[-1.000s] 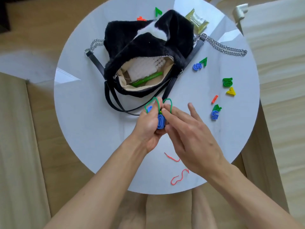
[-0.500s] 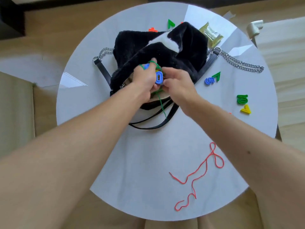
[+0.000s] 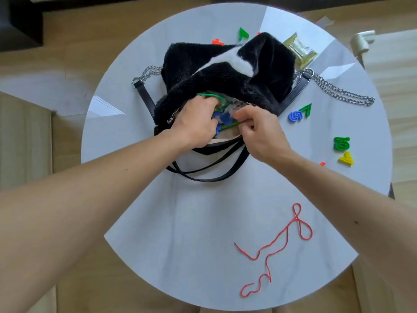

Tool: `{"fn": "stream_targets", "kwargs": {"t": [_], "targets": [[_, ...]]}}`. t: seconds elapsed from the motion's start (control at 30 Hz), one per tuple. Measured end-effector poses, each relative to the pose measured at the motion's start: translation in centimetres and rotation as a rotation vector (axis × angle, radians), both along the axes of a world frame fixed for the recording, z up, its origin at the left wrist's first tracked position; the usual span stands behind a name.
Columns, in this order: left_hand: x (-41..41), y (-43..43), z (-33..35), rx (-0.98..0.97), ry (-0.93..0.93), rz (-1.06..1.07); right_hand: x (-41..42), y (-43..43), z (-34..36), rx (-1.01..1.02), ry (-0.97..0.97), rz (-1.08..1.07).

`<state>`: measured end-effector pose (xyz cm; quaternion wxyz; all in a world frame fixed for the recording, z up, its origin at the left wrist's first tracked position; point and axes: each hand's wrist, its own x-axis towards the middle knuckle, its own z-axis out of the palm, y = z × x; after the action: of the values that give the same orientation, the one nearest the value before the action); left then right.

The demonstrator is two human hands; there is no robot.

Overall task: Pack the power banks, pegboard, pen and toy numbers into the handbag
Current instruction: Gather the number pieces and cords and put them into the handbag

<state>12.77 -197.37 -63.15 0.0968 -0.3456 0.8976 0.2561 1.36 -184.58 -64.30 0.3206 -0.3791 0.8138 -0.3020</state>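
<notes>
A black fluffy handbag (image 3: 203, 64) with a white patch lies open on the round white table (image 3: 180, 222). Both hands are at its mouth. My left hand (image 3: 194, 123) is inside the opening, closed on blue toy numbers (image 3: 222, 118) strung on a green cord (image 3: 208, 95). My right hand (image 3: 259, 132) pinches the same bunch at the bag's near lip. A green pen (image 3: 231, 125) shows just below the numbers. Loose numbers lie to the right: a blue 5 (image 3: 295, 115), a green 7 (image 3: 306, 109), a green piece (image 3: 341, 143) and a yellow piece (image 3: 346, 158).
A red cord (image 3: 277, 245) lies loose on the near right of the table. Behind the bag are a green 7 (image 3: 243, 34), an orange piece (image 3: 217, 42) and a yellow-green packet (image 3: 300, 50). The bag's chain strap (image 3: 338, 92) trails right. Wooden floor surrounds the table.
Both hands carried the blue numbers on the green cord from the table's middle up to the bag, and now they are pushed down into its opening.
</notes>
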Motion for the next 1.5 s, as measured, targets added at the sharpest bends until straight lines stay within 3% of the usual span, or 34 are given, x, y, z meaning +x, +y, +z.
{"fn": "stream_targets", "kwargs": {"t": [0.17,0.37,0.53,0.67,0.73,0.83,0.93,1.0,1.17,1.33,1.5], "targets": [[0.8,0.8,1.0,-0.015,-0.072,-0.096,0.7,1.7,-0.4,-0.075,0.088,0.031],[2.2,0.3,2.3,-0.088,0.178,0.023,0.6,2.3,-0.6,-0.098,0.109,0.080],[1.9,0.3,2.6,-0.165,0.217,0.049,-0.3,5.1,-0.4,-0.110,0.074,0.011],[3.3,5.8,2.6,-0.149,0.338,0.005,-1.3,10.2,0.2,-0.052,0.058,-0.078],[5.5,10.7,1.7,-0.025,0.286,-0.084,-1.1,13.5,0.5,0.005,0.047,-0.086],[9.9,19.3,0.2,0.142,0.055,-0.209,0.4,19.4,0.5,0.120,0.067,0.038],[12.3,26.1,-1.5,0.200,-0.214,-0.235,1.9,24.3,-0.3,0.283,0.126,0.171],[12.7,29.3,-2.7,0.215,-0.288,-0.257,2.3,26.3,-1.0,0.386,0.184,0.284],[11.3,32.4,-5.1,0.089,-0.281,-0.287,2.1,27.8,-3.4,0.409,0.325,0.493],[11.6,30.9,-5.6,-0.074,-0.034,-0.424,1.0,28.6,-4.4,0.232,0.321,0.565],[10.6,31.0,-6.0,-0.014,0.003,-0.303,0.8,28.6,-4.7,0.275,0.342,0.572]]}}
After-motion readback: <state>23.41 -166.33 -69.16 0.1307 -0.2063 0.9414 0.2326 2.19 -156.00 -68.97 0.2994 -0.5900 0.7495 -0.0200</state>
